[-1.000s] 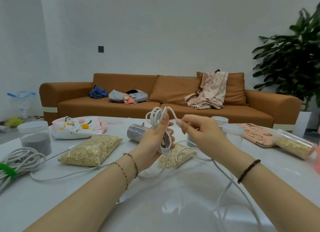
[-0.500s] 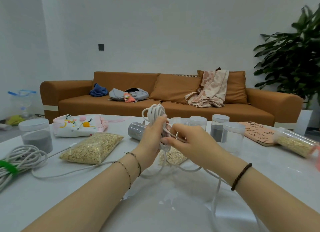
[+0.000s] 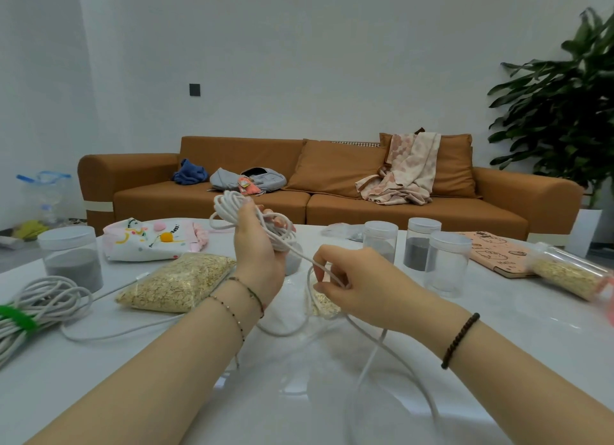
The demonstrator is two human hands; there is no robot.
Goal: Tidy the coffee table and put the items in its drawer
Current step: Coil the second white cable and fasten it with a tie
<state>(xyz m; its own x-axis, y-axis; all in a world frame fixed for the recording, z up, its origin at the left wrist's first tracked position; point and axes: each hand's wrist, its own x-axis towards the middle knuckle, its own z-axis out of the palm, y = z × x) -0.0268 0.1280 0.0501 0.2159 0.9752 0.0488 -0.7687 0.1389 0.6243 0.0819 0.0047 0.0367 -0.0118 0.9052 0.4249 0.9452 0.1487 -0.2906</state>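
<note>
Left hand [image 3: 257, 245] stands upright in front of me, fingers curled round the coil of white cable [image 3: 229, 202] I am winding, with loops rising above my thumb and bunching past my fingertips. What has changed is my right hand [image 3: 360, 287]. 1 second ago it was level with the left, laying a turn over the top of the coil, and 0.5 seconds ago it was crossing in front of the left palm. Now it has dropped below and to the right of the left hand, with thumb and fingers pinched on the free strand, which runs taut from the coil down to that pinch. I take this to mean 1 more turn is on the coil and I am gathering the next length. More loose cable trails from under my right hand across the coffee table [image 3: 99, 388] towards me, so I judge several turns remain before it is compact enough to stow. The drawer is not in view, and I cannot tell whether anything has gone into it. Left of my left hand lies an oat bag [image 3: 179, 282], and further left a bundled cable [image 3: 43, 298] with a green tie. Beyond my right hand stand 3 jars [image 3: 447, 265], all waiting on the table.
</note>
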